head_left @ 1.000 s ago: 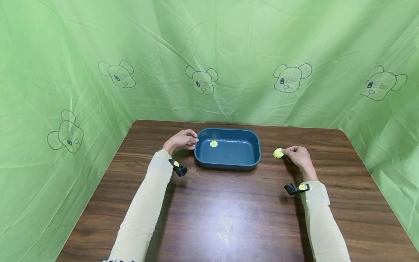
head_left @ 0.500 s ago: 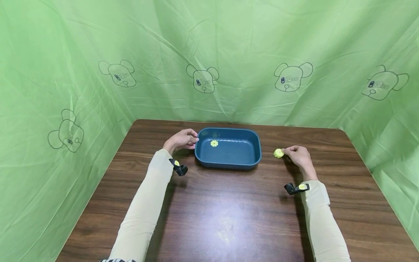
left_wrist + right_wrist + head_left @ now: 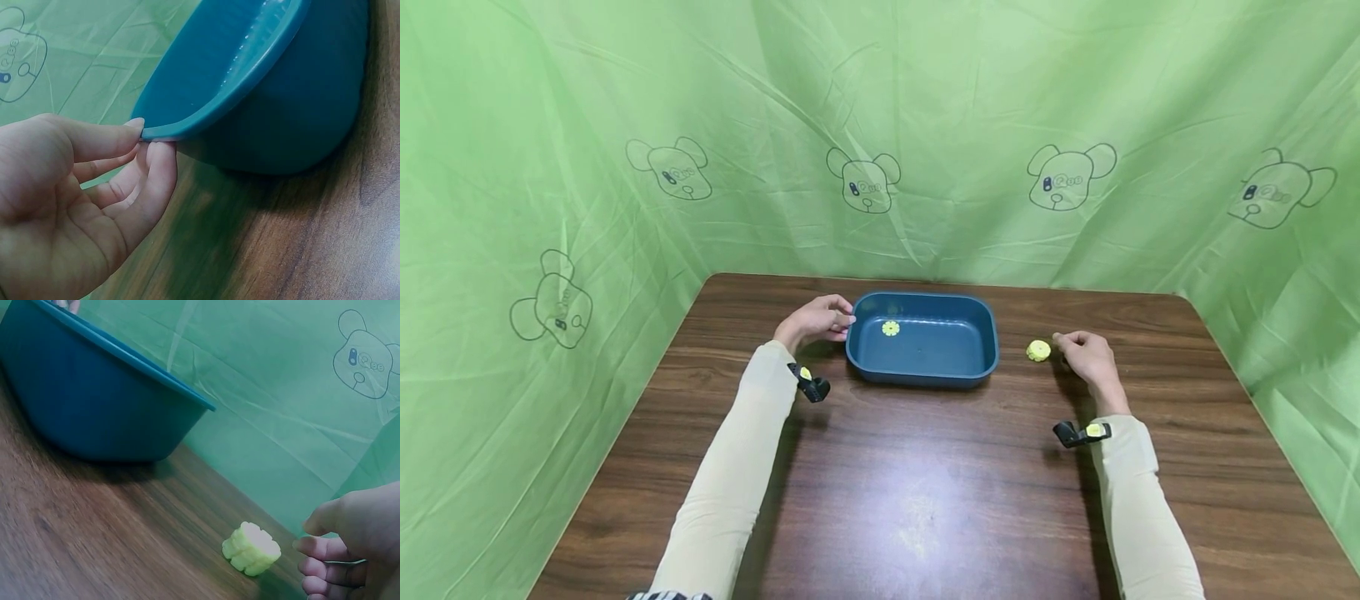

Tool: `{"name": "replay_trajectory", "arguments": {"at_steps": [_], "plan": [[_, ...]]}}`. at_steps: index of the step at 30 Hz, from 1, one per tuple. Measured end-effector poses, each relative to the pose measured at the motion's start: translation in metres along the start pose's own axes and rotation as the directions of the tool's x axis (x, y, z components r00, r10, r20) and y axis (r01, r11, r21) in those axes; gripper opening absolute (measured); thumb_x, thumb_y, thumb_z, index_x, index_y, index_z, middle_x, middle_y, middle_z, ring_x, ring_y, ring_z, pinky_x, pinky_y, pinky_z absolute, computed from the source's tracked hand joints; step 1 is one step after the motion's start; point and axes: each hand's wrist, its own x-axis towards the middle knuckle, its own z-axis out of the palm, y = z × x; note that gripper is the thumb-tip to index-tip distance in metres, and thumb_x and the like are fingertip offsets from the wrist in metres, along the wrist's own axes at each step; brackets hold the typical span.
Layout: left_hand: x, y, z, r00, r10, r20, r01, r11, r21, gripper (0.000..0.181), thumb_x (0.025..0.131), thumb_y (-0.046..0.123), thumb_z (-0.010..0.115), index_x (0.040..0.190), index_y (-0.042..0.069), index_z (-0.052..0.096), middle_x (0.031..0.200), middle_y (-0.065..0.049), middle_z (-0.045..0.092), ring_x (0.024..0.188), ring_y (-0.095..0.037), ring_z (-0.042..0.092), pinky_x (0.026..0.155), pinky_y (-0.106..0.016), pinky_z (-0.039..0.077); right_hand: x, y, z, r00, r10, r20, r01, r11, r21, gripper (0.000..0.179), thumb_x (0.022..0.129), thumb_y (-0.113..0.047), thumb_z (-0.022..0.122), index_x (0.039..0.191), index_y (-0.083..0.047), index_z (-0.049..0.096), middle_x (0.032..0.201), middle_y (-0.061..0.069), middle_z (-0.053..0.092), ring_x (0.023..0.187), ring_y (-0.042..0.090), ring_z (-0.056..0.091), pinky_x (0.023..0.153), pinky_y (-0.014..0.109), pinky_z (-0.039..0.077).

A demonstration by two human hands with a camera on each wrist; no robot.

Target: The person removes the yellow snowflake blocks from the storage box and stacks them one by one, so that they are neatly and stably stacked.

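Observation:
My left hand (image 3: pixel 817 322) pinches the rim of a blue rectangular plastic basin (image 3: pixel 940 350) at its left end. In the left wrist view, thumb and fingers close over the basin edge (image 3: pixel 244 90). A flat yellow flower-shaped disc (image 3: pixel 891 328) lies inside the basin. To the basin's right, a short yellow piece with scalloped sides (image 3: pixel 1038 351), like flower-shaped discs stacked together, rests on the table. My right hand (image 3: pixel 1086 357) is just right of that piece, apart from it. The right wrist view shows its fingers loosely bent, holding nothing, beside the yellow stack (image 3: pixel 251 549).
The brown wood-grain table (image 3: pixel 917 483) extends in front of the basin and to both sides. A green cloth (image 3: pixel 955 100) with drawn bear heads hangs behind the table and along both sides.
My right hand has let go of the yellow stack and drawn slightly to the right, leaving it on the table. The left hand and basin have stayed in place.

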Motion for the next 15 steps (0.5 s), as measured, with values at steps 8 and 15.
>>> {"name": "replay_trajectory", "arguments": {"at_steps": [8,15], "plan": [[0.001,0.001,-0.001,1.0,-0.001,-0.001,0.001,1.0,0.013,0.026,0.095,0.004,0.055,0.119,0.001,0.044,0.09,-0.007,0.054,0.072,-0.013,0.057,0.091,-0.04,0.054,-0.005,-0.018,0.002,1.0,-0.028,-0.011,0.028,0.999,0.016,0.047,0.096,-0.043,0.048,0.111,0.0,0.062,0.116,0.02,0.058,0.1,0.031,0.052,0.079,0.032,0.041],[0.003,0.002,-0.003,1.0,0.009,0.01,-0.009,1.0,0.012,0.025,0.095,0.002,0.054,0.118,0.0,0.044,0.089,-0.006,0.053,0.071,-0.013,0.057,0.084,-0.035,0.056,-0.003,-0.034,0.003,0.997,-0.077,-0.015,0.077,0.997,0.002,0.049,0.097,-0.045,0.047,0.114,-0.002,0.061,0.123,0.02,0.058,0.111,0.033,0.05,0.089,0.041,0.041]]}}
